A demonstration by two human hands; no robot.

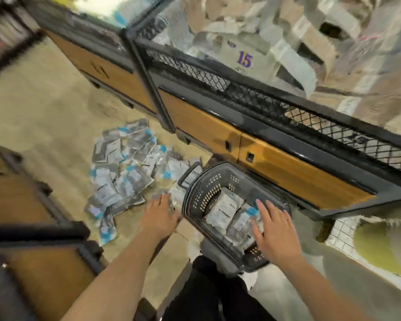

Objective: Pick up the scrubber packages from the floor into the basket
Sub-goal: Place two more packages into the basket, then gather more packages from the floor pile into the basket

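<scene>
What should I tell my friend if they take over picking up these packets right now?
The left hand is open with its grip empty. It is low over the floor, just left of the basket.
The right hand is open with its grip empty, over the basket's inside. I cannot tell whether it touches anything.
The basket sits on the floor by the wood-panelled stand.
Done: at least two scrubber packages in the basket.
Left: the pile of scrubber packages on the floor, left of the basket, still has many to move in.
</scene>
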